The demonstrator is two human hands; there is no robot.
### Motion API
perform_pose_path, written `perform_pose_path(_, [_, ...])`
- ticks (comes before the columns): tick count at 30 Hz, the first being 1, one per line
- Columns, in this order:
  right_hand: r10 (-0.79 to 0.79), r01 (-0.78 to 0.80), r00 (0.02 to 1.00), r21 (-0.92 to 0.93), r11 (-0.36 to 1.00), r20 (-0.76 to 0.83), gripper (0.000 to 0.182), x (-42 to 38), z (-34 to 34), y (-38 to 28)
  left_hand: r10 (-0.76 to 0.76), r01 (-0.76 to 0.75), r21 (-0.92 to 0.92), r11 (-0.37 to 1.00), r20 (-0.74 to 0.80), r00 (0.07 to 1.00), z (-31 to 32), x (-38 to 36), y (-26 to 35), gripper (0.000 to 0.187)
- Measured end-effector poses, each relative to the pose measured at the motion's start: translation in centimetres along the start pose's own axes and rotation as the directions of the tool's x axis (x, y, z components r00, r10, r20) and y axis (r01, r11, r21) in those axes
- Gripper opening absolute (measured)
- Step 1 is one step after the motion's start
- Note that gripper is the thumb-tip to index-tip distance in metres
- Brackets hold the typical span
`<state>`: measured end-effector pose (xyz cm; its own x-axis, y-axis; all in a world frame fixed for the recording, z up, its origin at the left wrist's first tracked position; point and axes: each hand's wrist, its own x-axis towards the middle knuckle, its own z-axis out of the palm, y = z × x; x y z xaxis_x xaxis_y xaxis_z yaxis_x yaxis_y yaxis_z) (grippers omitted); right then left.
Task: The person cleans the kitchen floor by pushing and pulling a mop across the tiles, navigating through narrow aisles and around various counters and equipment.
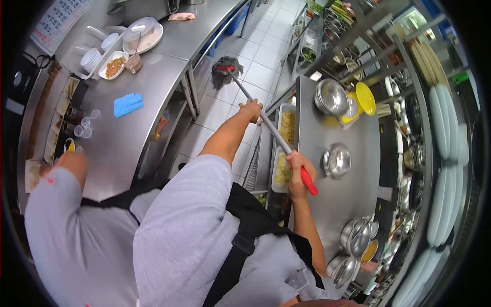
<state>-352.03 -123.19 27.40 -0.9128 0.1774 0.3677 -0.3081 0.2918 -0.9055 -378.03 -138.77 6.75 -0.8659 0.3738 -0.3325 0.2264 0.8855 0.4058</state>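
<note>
Left hand: wrapped around the pole of the grey-poled mop with a red end grip (276, 134), well down the shaft. Left hand (250, 110) reads to me as the guide point.
Right hand: right hand (300, 171) clasped near the upper end, red plastic tip poking out past it. Wide spacing probably gives me leverage.
Mop head: dark, stringy mop head (221, 79) on white square floor tiles (255, 50), in the aisle between counters. Pole slants, likely to reach ahead.
Aisle-side tubs: pale rectangular tub (280, 190) and a farther matching tub (287, 107), both with yellowish food, beside the right steel counter (327, 199). Pole passes close; contact can't be judged.
Right-counter bowls: shiny round steel bowl (337, 160) standing alone, no food visible in it.
Left-counter dishes: white oval dish (108, 78) of orange-brown food; white oval plate (154, 45) under a clear dome (140, 28), presumably as a cover.
Left edge: second person's grey sleeve (53, 204); hand unclear.
</note>
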Motion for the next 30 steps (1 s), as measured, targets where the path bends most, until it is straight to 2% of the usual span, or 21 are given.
perform_pose_path(3, [0.126,-0.127,0.992,-0.072,0.989,-0.017,0.020,4.6,-1.1,-5.0,0.202,-0.203,-0.018,0.979,-0.036,0.979,-3.5,2.1,0.7,0.044])
perform_pose_path(4, [0.152,-0.154,0.988,-0.098,0.983,-0.032,0.021,6.1,-2.5,-7.8,0.286,-0.294,-0.102,0.950,-0.083,0.955,-4.1,2.1,1.7,0.040])
perform_pose_path(5, [0.179,-0.184,0.983,-0.118,0.976,-0.050,0.022,7.4,-4.0,-10.6,0.348,-0.392,-0.258,0.883,-0.202,0.916,-3.5,1.9,3.2,0.038])
perform_pose_path(6, [0.085,-0.095,0.992,-0.117,0.989,-0.089,0.027,8.2,-5.5,-12.8,0.503,-0.623,-0.260,0.738,-0.404,0.764,-4.0,0.9,4.9,0.043])
perform_pose_path(7, [-0.145,0.147,0.989,-0.041,0.988,0.042,0.031,10.0,-6.6,-14.5,0.483,-0.598,-0.299,0.744,-0.377,0.790,-4.3,-0.5,6.5,0.044])
perform_pose_path(8, [-0.223,0.217,0.969,0.066,0.974,0.101,0.034,11.3,-7.2,-16.7,0.467,-0.569,-0.339,0.749,-0.340,0.816,-7.2,-3.7,8.9,0.046])
perform_pose_path(9, [-0.313,0.304,0.949,0.155,0.940,0.041,0.039,12.2,-6.9,-18.0,0.471,-0.563,-0.393,0.727,-0.312,0.825,-8.5,-5.5,10.4,0.045])
perform_pose_path(10, [-0.362,0.362,0.929,0.405,0.839,-0.081,0.043,12.2,-7.5,-17.6,0.471,-0.549,-0.451,0.704,-0.281,0.836,-9.2,-6.5,11.3,0.045])
perform_pose_path(13, [-0.446,0.443,0.890,0.412,0.796,-0.096,0.045,14.8,-4.9,-16.9,0.451,-0.465,-0.516,0.719,-0.161,0.878,-10.7,-4.9,10.5,0.039])
perform_pose_path(14, [-0.470,0.480,0.873,0.407,0.777,-0.132,0.044,15.6,-4.1,-15.5,0.462,-0.489,-0.497,0.716,-0.187,0.867,-10.9,-3.3,9.4,0.037])
perform_pose_path(16, [-0.402,0.437,0.900,0.325,0.839,-0.171,0.043,16.9,-1.6,-12.0,0.489,-0.555,-0.446,0.702,-0.266,0.831,-11.1,1.8,6.4,0.032])
perform_pose_path(17, [-0.421,0.454,0.879,0.129,0.881,-0.224,0.037,17.8,0.2,-8.9,0.522,-0.595,-0.339,0.729,-0.288,0.803,-9.0,7.0,3.7,0.027])
perform_pose_path(18, [-0.493,0.465,0.846,-0.175,0.868,-0.202,0.030,19.1,2.7,-5.9,0.553,-0.624,-0.232,0.746,-0.305,0.775,-6.6,12.5,1.0,0.022])
perform_pose_path(19, [-0.291,0.283,0.945,-0.072,0.956,-0.149,0.029,19.7,3.9,-1.7,0.345,-0.415,-0.248,0.875,-0.280,0.896,-6.7,16.3,-1.2,0.013])
perform_pose_path(20, [-0.241,0.231,0.965,-0.100,0.968,-0.103,0.023,21.5,5.2,1.1,0.118,-0.183,-0.254,0.950,-0.252,0.961,-7.3,18.7,-2.9,0.028])
perform_pose_path(21, [-0.191,0.182,0.980,-0.132,0.974,-0.057,0.018,23.2,6.6,4.0,0.052,-0.096,-0.212,0.973,-0.206,0.977,-9.7,19.0,-3.3,0.036])
perform_pose_path(22, [0.033,-0.034,0.999,-0.048,0.998,-0.024,0.015,24.7,7.6,5.7,-0.018,-0.009,-0.166,0.986,-0.161,0.987,-12.2,19.2,-3.1,0.046])
perform_pose_path(25, [-0.160,0.168,0.984,0.103,0.980,-0.085,0.017,28.7,8.6,11.7,0.045,-0.048,-0.064,0.997,-0.044,0.998,-13.7,24.6,-4.3,0.064])
perform_pose_path(28, [0.062,-0.060,0.991,0.026,0.998,-0.118,0.017,30.5,4.8,6.1,0.124,-0.123,-0.018,0.992,0.076,0.989,-15.8,28.5,-4.2,0.063])
perform_pose_path(29, [0.030,-0.038,0.994,-0.077,0.996,-0.102,0.016,31.1,2.8,3.8,0.183,-0.182,0.019,0.983,-0.053,0.982,-15.5,29.2,-3.8,0.047])
perform_pose_path(30, [0.004,-0.017,0.997,-0.179,0.984,-0.075,0.016,31.5,0.5,1.1,0.250,-0.251,0.029,0.967,0.034,0.968,-16.0,29.1,-2.5,0.042])
